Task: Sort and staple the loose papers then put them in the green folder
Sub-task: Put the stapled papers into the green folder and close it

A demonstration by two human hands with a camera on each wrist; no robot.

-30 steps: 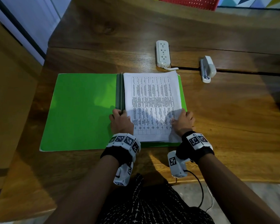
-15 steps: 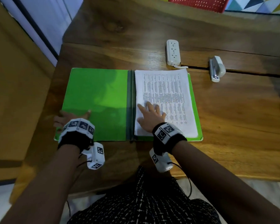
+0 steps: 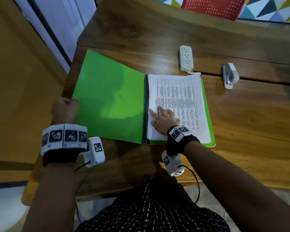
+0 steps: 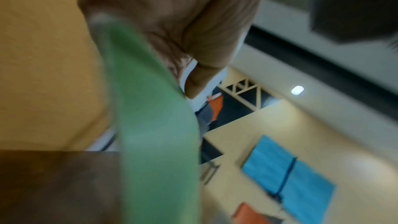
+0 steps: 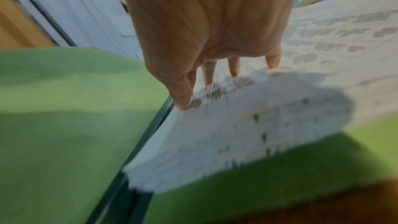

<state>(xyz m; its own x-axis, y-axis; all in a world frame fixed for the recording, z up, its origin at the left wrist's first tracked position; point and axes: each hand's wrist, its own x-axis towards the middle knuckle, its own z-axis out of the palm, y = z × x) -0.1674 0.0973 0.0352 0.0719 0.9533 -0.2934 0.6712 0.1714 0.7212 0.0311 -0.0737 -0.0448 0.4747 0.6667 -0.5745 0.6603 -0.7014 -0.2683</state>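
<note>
The green folder lies open on the wooden table, with a stack of printed papers on its right half. My left hand grips the outer edge of the left cover, which is raised off the table; the left wrist view shows the green cover pinched under the thumb. My right hand lies flat with straight fingers on the lower left of the papers, near the folder's dark spine.
A white stapler sits on the table at the far right, and a white power strip lies behind the folder. A red chair stands beyond the far edge. The table's left edge runs close beside my left hand.
My left hand went from the folder's spine to the left cover's outer edge and has lifted it. My right hand moved left across the papers and now presses them flat.
</note>
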